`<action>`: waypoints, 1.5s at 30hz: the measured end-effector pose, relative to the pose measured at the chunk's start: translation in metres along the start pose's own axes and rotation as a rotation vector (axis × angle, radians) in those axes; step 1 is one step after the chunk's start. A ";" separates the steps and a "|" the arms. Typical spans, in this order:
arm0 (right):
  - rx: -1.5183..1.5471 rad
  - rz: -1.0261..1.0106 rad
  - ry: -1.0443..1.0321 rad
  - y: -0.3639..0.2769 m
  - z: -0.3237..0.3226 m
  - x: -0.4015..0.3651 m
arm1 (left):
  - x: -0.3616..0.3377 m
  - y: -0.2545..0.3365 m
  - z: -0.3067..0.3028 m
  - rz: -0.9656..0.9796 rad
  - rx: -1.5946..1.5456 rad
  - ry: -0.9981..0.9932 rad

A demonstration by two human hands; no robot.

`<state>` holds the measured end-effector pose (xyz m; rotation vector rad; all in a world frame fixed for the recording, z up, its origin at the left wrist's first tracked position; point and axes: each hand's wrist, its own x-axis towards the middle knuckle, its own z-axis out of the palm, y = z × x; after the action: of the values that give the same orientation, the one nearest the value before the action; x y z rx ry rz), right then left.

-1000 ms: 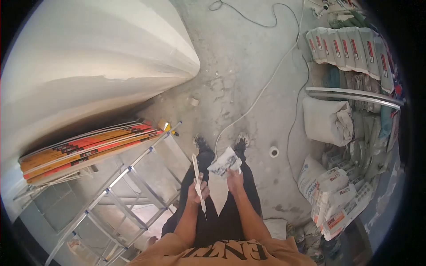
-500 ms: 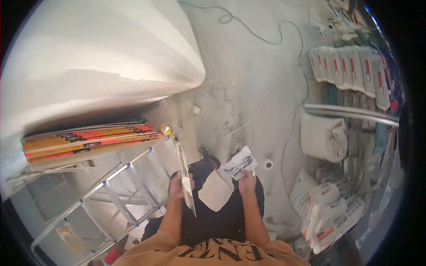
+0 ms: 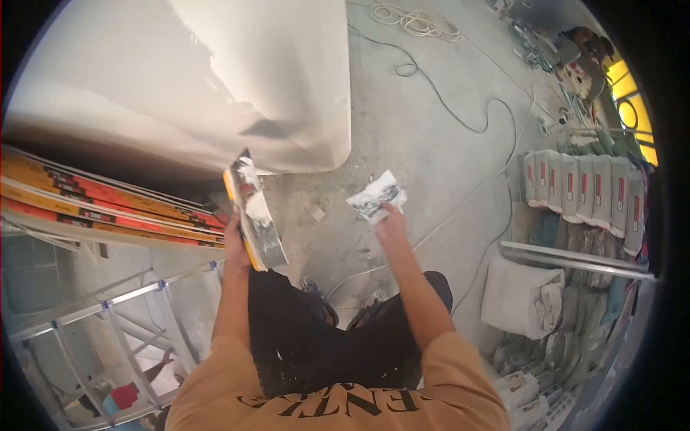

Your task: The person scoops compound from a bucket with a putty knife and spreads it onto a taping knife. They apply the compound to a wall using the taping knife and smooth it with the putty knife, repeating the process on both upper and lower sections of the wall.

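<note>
My left hand [image 3: 234, 241] is closed round a wide plastering knife [image 3: 264, 228] with a yellow back edge. White compound is smeared along its dark blade, which stands nearly upright beside the low corner of the white wall [image 3: 295, 93]. In my right hand [image 3: 390, 221], held forward over the floor, is a smaller flat piece [image 3: 370, 201], roughly rectangular, white with dark smears. It looks like a compound-coated spatula blade; its handle is hidden in the fingers. A gap separates the two tools.
Stacked boards with orange and red edges [image 3: 108, 208] lie left, above an aluminium ladder [image 3: 104, 309]. A person's arm [image 3: 159, 366] shows beyond the ladder. Grey bags [image 3: 578, 190], a metal bar [image 3: 575, 260] and a white sack [image 3: 521, 298] stand right. Cables [image 3: 460, 118] cross the floor.
Both hands have moved forward and up with their tools, and the left tool has turned to show its coated face. My view has shifted, bringing more of the white wall close.
</note>
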<state>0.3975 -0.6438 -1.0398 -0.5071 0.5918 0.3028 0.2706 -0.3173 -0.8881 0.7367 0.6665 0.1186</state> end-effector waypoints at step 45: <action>-0.214 0.105 0.130 0.236 -0.107 0.332 | 0.052 -0.032 -0.075 0.327 -0.257 0.083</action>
<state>0.5148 -0.4611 -1.4004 -0.7068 0.7175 0.4380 0.2627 -0.2809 -0.9772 0.5898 0.5917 0.5279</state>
